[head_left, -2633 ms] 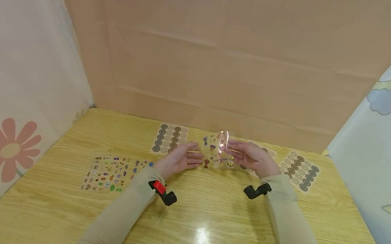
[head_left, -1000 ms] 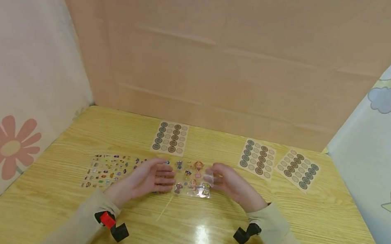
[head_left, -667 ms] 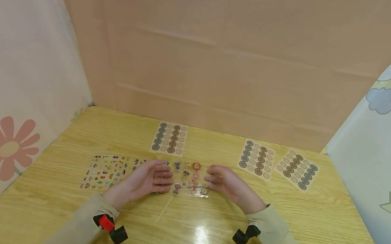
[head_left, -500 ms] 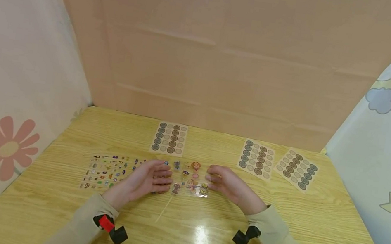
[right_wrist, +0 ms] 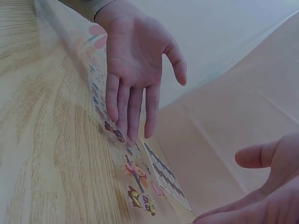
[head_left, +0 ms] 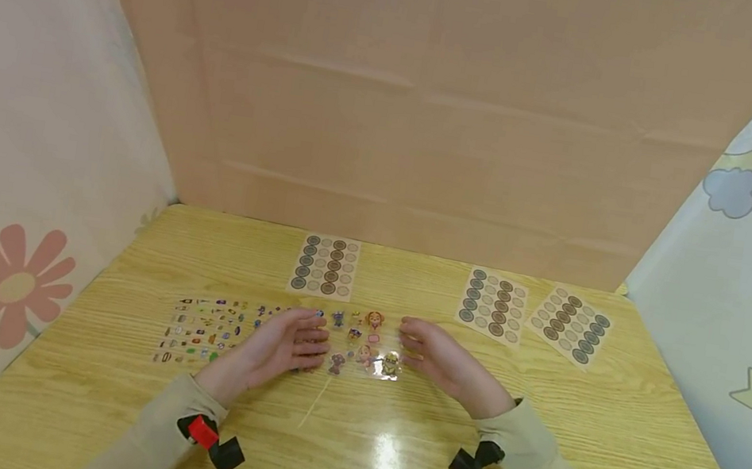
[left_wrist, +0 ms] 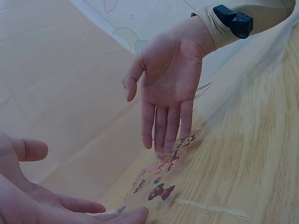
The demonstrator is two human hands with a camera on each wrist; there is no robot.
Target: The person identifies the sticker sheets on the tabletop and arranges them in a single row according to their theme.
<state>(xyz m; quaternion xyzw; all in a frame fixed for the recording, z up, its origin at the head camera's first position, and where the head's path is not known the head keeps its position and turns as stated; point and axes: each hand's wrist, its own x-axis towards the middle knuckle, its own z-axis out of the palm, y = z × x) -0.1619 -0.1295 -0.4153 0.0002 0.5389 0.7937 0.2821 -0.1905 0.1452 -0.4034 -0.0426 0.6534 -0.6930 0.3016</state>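
Brought the character sheet (head_left: 363, 346) forward since earlier — so I'd say it's set down now. Left to right: tiny-picture sheet (head_left: 207, 331), my left grip (head_left: 279, 345) straight-fingered and pinching nothing, that character sheet on the surface (head_left: 330, 460), then my right grip (head_left: 441, 356), just as straight and loose — can't tell if either's touching it.

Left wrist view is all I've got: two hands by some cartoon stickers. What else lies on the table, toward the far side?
Observer: Three sheets of circles, one toward the left and two toward the right.

Visitor: And what's to the left of the left hand?

Observer: A clear sheet of tiny pictures, seen in the head view.

Visitor: Does the left wall have any decoration?

Observer: Yes, a big pink flower.
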